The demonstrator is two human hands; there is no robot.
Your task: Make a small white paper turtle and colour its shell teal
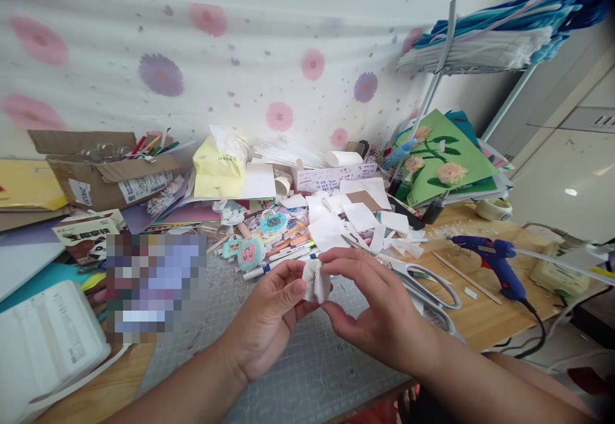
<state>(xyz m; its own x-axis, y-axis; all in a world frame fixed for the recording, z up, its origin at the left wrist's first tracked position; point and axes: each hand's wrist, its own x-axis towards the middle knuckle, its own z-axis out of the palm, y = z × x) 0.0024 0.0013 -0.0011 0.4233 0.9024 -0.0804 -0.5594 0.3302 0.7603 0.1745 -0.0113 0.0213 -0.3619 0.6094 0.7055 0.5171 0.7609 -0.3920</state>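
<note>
A small white piece is up between the two hands, over the grey mat. Its long side runs up and down in the view, and a bumpy line goes down its front. The left hand is pinched on it: the thumb presses on the left part of the front, and the other fingers go round behind. So the piece sits just to the right of the left thumb, touching it. The right hand is on the other side, with the piece to the left of its palm. Its first finger is at the top edge and its thumb is down by the bottom edge, so the two tips are apart, one near each end of the long side. I cannot tell if that thumb touches or squeezes. The left hand looks like the nearer one, because more of it is on the piece. Past the fingertips lie pens and white paper bits. The scissors are just beside the right hand, with the handles toward the person. Farther right, well apart from both hands, a blue glue gun is near a thin wooden stick
</note>
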